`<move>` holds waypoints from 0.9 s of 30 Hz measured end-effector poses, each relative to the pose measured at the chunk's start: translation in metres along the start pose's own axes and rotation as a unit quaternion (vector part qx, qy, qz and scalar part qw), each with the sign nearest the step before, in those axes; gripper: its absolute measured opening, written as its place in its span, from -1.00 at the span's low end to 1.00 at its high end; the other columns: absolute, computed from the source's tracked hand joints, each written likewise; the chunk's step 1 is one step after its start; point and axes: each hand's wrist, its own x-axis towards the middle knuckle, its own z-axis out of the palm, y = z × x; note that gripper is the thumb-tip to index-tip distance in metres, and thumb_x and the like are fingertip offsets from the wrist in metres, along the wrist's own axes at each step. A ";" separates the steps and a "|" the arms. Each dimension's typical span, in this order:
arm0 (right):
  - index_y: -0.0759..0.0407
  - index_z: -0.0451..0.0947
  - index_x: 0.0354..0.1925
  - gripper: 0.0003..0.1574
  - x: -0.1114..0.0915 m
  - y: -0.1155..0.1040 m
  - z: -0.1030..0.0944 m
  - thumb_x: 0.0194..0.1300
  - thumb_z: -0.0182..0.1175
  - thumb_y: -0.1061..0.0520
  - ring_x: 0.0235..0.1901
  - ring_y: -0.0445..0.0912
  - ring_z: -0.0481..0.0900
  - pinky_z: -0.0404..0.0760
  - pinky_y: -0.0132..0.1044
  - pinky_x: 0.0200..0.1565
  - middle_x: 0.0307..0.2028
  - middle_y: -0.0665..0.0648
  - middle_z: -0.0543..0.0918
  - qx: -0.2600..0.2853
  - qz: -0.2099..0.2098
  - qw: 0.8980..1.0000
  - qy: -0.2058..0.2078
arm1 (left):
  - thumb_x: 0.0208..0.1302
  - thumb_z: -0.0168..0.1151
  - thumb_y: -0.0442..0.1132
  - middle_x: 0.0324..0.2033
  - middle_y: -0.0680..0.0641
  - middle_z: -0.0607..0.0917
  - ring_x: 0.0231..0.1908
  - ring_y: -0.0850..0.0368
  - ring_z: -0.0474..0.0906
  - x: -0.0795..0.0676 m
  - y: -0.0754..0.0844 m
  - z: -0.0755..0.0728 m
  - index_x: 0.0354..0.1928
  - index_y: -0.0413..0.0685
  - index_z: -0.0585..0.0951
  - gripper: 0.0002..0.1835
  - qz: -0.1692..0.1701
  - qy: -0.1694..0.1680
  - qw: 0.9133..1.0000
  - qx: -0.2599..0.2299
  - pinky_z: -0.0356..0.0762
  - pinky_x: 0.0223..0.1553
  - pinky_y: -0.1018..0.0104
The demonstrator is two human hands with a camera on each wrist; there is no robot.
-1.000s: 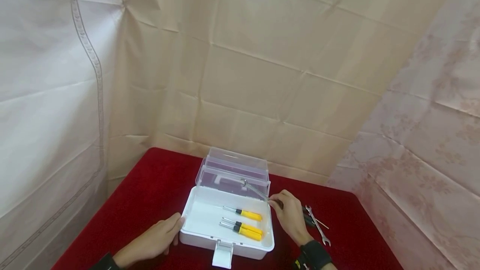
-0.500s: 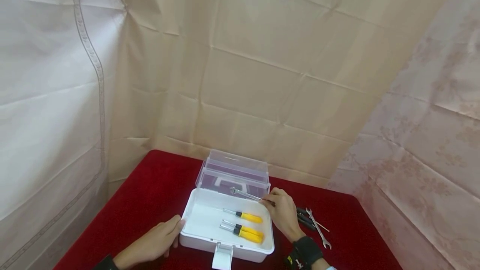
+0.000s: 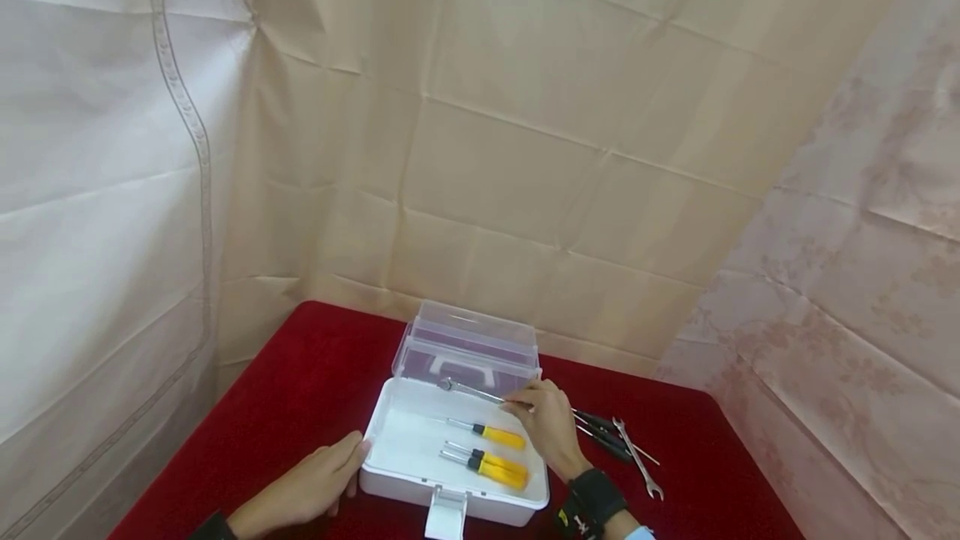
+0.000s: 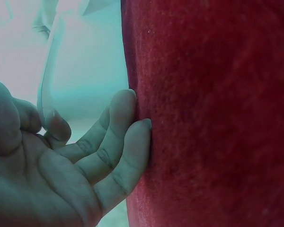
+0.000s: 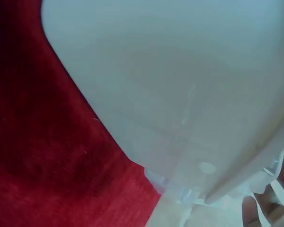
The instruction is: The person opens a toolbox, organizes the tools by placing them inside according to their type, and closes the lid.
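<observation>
In the lower centre, the right hand (image 3: 549, 430) has a narrow grip on a shiny metal wrench (image 3: 471, 391) over a white plastic box (image 3: 397, 427) of yellow-handled screwdrivers (image 3: 501, 473); the left hand (image 3: 318, 477) holds the box's rim. The surface (image 3: 322, 377) is plush red.

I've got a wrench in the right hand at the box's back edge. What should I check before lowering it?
1. Grip: ok, the right hand pinches the held wrench near one end.
2. Lid: ok, swung back open.
3. Box support: ok, the left hand touches its left end.
4. Room inside: ok, the yellow-handled drivers leave bare floor to their left.
5. Clearance from the back rim: cannot tell, they overlap in the head view.
6. All tools in: not ok, a loose wrench and black-handled tools lie on the red table.
</observation>
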 end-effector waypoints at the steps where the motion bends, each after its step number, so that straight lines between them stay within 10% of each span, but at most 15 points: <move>1: 0.02 0.79 -0.28 -0.80 -0.001 0.001 0.001 0.07 0.45 0.03 -0.34 -0.18 0.44 0.48 -0.35 -0.25 -0.32 -0.11 0.68 0.000 -0.001 1.000 -0.005 | 0.58 -0.21 0.03 -0.52 -0.05 0.53 -0.68 0.08 0.46 0.000 0.000 0.000 -0.21 -0.04 0.36 -0.68 0.002 0.001 1.000 0.000 0.41 -0.59 0.31; 11: 0.04 0.76 -0.14 -0.78 0.001 0.002 -0.001 0.21 0.36 0.11 -0.29 -0.15 0.41 0.47 -0.28 -0.18 -0.24 -0.15 0.70 0.033 0.014 0.997 -0.064 | 0.58 -0.22 0.04 -0.53 -0.02 0.53 -0.69 0.08 0.46 0.001 0.000 -0.001 -0.21 -0.04 0.37 -0.67 0.011 0.009 1.000 0.022 0.40 -0.60 0.29; 17: 0.02 0.74 -0.13 -0.82 -0.007 0.014 -0.010 0.27 0.32 0.12 -0.30 -0.16 0.42 0.51 -0.30 -0.25 -0.29 -0.12 0.63 0.043 0.043 0.998 -0.003 | 0.58 -0.22 0.04 -0.53 -0.02 0.53 -0.68 0.08 0.46 0.000 -0.002 -0.002 -0.21 -0.05 0.37 -0.67 0.003 0.005 1.000 0.020 0.40 -0.59 0.29; 21: 0.06 0.72 -0.11 -0.79 -0.019 0.050 -0.028 0.26 0.32 0.12 -0.28 -0.11 0.53 0.55 -0.22 -0.25 -0.26 -0.02 0.66 0.008 0.097 0.995 0.026 | 0.58 -0.21 0.03 -0.52 -0.03 0.53 -0.67 0.07 0.47 0.001 -0.001 -0.004 -0.20 -0.05 0.37 -0.68 0.001 -0.001 1.000 0.020 0.41 -0.59 0.29; 27: 0.38 0.52 0.12 -0.32 -0.056 0.139 -0.073 0.26 0.29 -0.11 -0.16 0.19 0.59 0.51 0.07 -0.16 -0.16 0.36 0.62 -0.032 0.232 0.968 -0.091 | 0.58 -0.22 0.04 -0.52 -0.03 0.53 -0.66 0.08 0.47 0.005 0.004 -0.006 -0.21 -0.03 0.38 -0.68 0.010 0.009 0.999 0.034 0.38 -0.62 0.31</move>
